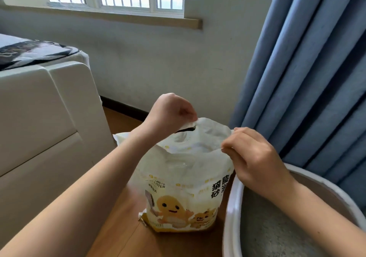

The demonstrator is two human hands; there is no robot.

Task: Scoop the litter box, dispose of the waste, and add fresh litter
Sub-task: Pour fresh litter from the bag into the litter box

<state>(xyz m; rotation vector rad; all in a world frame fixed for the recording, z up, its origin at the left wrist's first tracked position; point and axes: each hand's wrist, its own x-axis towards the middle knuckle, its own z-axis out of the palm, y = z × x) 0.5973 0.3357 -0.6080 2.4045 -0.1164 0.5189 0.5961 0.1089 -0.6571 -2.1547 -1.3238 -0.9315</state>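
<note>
A cream and yellow bag of cat litter [184, 193] with cartoon figures stands upright on the wooden floor in front of me. My left hand [170, 112] pinches the bag's top edge at the far side, near the cut-out handle. My right hand [251, 155] pinches the top edge on the right side. The two hands hold the bag's mouth apart. To the right stands the white-rimmed litter box [231, 213], with grey litter [277, 233] inside it. My right forearm crosses above the box.
A cream cabinet [45, 122] stands at the left, with a dark patterned cloth on the surface behind it. Blue curtains [309, 68] hang at the right behind the litter box. A white wall and a barred window lie ahead. Wooden floor [122, 235] shows around the bag.
</note>
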